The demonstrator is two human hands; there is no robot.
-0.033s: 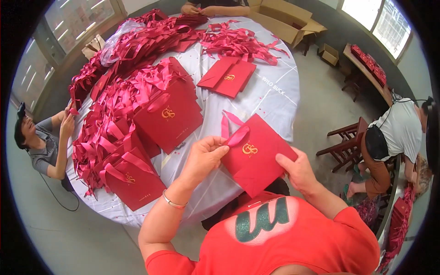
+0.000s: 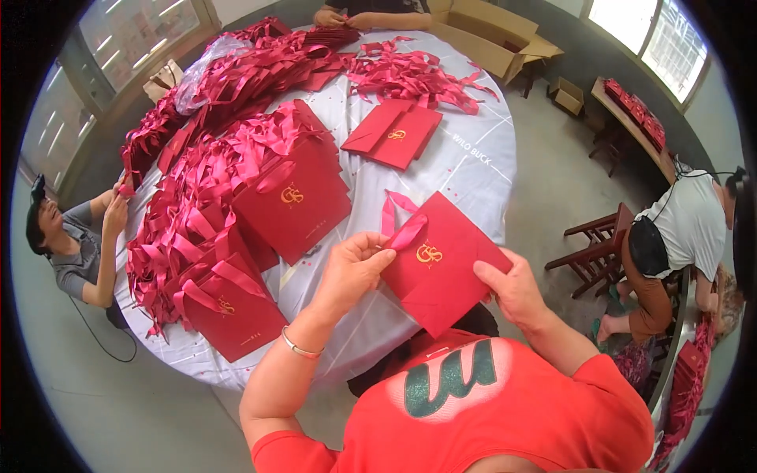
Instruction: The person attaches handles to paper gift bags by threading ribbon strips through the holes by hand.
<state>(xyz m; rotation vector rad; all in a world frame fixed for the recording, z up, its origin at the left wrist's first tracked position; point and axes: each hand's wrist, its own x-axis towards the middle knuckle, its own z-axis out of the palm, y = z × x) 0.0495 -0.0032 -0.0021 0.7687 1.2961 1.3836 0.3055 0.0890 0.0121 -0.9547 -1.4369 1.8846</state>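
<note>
I hold a flat red paper bag with a gold emblem over the near edge of the round table, which has a white cloth. My left hand pinches the pink-red ribbon at the bag's top. My right hand grips the bag's lower right edge. Left of my hands lie heaps of ribboned red bags, with one more stack near the table's front. Two flat bags lie mid-table. Loose ribbons are piled at the far side.
A person sits at the table's left handling ribbon. Another person's hands rest at the far edge. An open cardboard box stands beyond. A wooden chair and a seated person are on the right.
</note>
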